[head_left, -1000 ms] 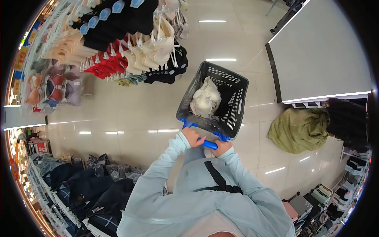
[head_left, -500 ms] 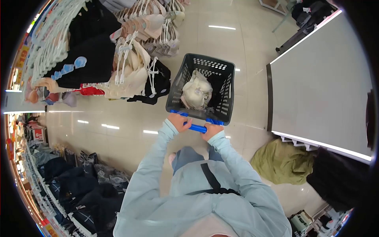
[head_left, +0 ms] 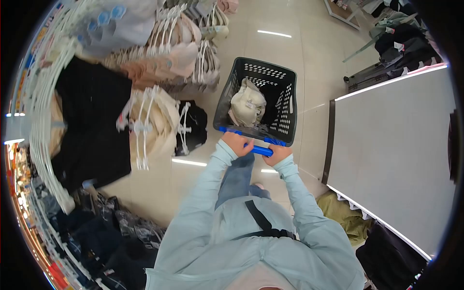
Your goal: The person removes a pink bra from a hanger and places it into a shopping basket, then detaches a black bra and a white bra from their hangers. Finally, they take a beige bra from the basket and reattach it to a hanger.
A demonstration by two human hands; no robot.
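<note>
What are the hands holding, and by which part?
The left hand and right hand hold the dark basket by its blue handle, one near each end.

Your left grip (head_left: 235,144) and right grip (head_left: 279,154) cover parts of the blue handle (head_left: 261,150), and most of your fingers curl out of sight beneath it. The cream bra (head_left: 248,104) hides part of the floor of the shopping basket (head_left: 227,99); you can't read its tiny tag, nor tell whether the darkness beside it is cloth or shadow. The pale panel (head_left: 391,154) conceals some of the olive garment (head_left: 340,217).
</note>
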